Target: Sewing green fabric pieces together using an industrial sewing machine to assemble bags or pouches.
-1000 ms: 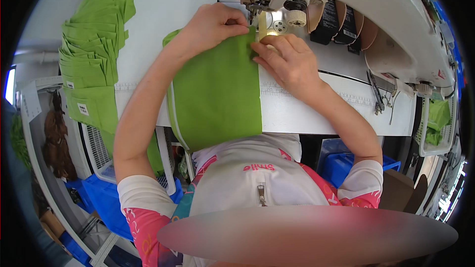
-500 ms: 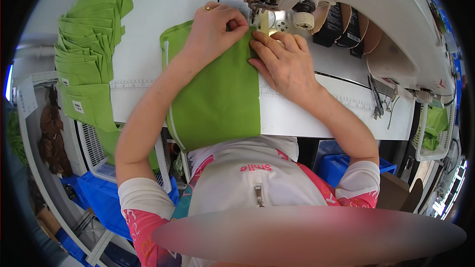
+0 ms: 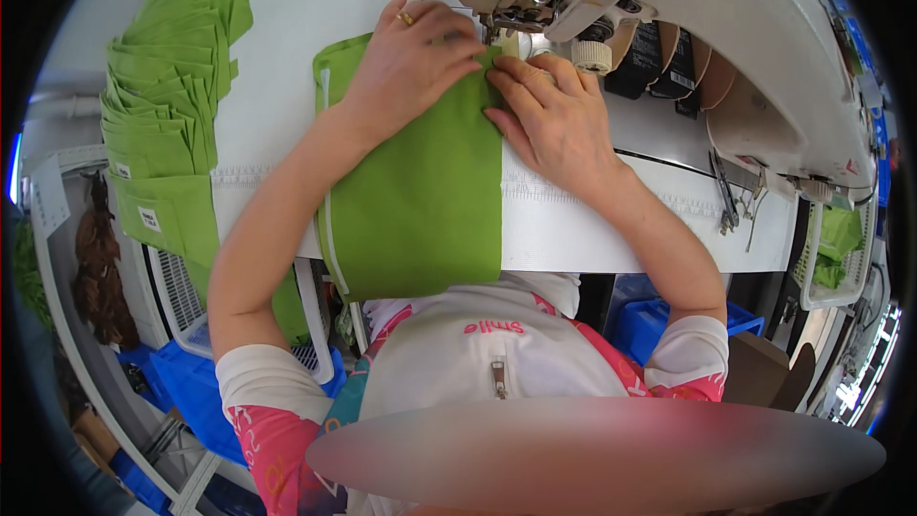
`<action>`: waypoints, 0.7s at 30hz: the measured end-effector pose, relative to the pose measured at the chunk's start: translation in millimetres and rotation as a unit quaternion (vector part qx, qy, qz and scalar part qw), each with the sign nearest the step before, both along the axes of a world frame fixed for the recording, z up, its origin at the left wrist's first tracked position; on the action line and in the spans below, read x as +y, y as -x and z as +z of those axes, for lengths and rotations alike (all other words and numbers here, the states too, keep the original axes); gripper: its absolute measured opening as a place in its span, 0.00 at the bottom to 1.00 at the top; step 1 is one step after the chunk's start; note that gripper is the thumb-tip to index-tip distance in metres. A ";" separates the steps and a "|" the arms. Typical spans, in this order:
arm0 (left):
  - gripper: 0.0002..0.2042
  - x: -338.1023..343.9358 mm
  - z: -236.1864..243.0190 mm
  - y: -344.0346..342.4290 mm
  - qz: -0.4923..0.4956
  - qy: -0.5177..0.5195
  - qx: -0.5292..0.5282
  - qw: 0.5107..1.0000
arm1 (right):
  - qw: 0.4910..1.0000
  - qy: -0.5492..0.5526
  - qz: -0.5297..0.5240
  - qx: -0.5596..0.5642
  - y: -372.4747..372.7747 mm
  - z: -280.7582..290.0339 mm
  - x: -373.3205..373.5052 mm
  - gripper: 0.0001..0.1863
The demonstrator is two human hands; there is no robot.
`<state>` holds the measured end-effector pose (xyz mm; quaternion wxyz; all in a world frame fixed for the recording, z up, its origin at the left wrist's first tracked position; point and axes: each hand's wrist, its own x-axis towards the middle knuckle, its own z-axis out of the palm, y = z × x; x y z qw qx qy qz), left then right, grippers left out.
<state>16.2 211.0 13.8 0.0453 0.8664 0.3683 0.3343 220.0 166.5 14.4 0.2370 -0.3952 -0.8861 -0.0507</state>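
Note:
A green fabric panel (image 3: 420, 201) with a white strip down its left edge lies on the white table and hangs over the front edge. Its far right corner reaches the needle area of the sewing machine (image 3: 511, 19). Over the panel's far part, my left hand (image 3: 411, 67) is raised near the needle, its fingers apart and partly blurred; nothing shows in them. My right hand (image 3: 554, 115) is closed at the panel's right edge beside the presser foot, with fingertips and thumb on the cloth. The fingertips partly hide the edge there.
Stacked green fabric pieces (image 3: 162, 124) overlap along the table's left side. Thread snips (image 3: 724, 193) lie on the right of the table (image 3: 564, 229). White baskets with green cloth stand at the lower left and at the right basket (image 3: 815, 258). A blue bin (image 3: 645, 325) sits below.
My left hand has opened from a pinch and lifted slightly away from the needle. My right hand stays at the edge, and the panel has shifted only a little.

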 end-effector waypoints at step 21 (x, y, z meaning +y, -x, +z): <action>0.10 8.8 -12.4 7.8 -0.049 -0.041 0.071 0.995 | 0.997 -0.069 0.016 0.028 -2.9 -9.1 13.1 0.15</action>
